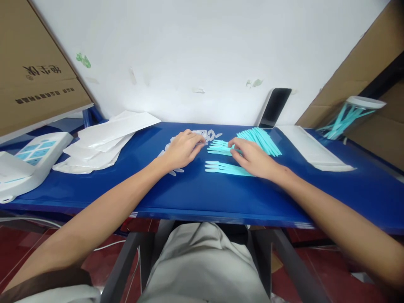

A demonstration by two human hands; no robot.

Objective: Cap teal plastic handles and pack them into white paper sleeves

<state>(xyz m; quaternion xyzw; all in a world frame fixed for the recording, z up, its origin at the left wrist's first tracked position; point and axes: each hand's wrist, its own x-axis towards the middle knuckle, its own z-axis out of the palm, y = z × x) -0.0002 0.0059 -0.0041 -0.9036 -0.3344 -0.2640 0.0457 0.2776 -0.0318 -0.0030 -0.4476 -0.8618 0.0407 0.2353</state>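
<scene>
At the blue worktop (183,195), both hands are working near the middle, a little closer to the back edge than to the front edge. The left hand (186,147) is over a loose heap of small translucent pieces (211,134); its thumb and fingers are curved and come near to each other, but I cannot tell whether a piece is between them. Some more of these pieces lie around this hand, and a few are on its front-edge side. The right hand (252,158) is bent above a group of slim turquoise sticks (219,147), with thumb and forefinger close to each other; whether they grip a stick, I cannot tell. Nearer to the front edge, partly under this hand, there is a short row of sticks (229,168), whose pale tips point to the left edge. Behind the right hand, toward the back edge, a bigger bundle of turquoise sticks (261,141) is spread like a fan. A phone (275,108) leans on the wall at the back edge. Toward the right edge lies a flat white pouch (312,147), and toward the left edge lie several overlapping white sheets (107,143).
</scene>
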